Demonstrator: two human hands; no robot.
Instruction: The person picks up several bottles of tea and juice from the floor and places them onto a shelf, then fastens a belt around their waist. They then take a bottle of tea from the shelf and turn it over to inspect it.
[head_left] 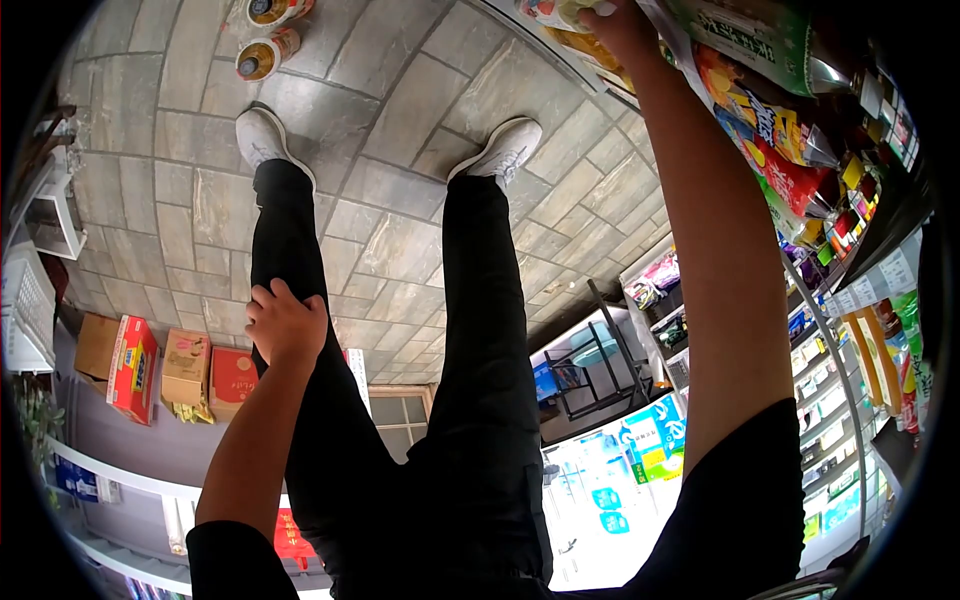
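My left hand (287, 322) rests on the dark trouser leg (283, 225) near the knee, its fingers loosely curled with nothing in them. My right arm stretches up to a goods shelf at the top right. At the frame's top edge, the fingers of my right hand (612, 28) are closed at a pale plastic packet (572, 12); part of the hand is cut off. Close to that forearm are a green packet (745, 40) and a red snack bag (785, 178).
Two bottles with labels (262, 58) stand on the grey tiled floor (405, 95), beyond my white shoes (262, 135). Cardboard boxes (135, 370) line the left side. On the right are a black metal frame (600, 370) and shelves packed with small goods (835, 400).
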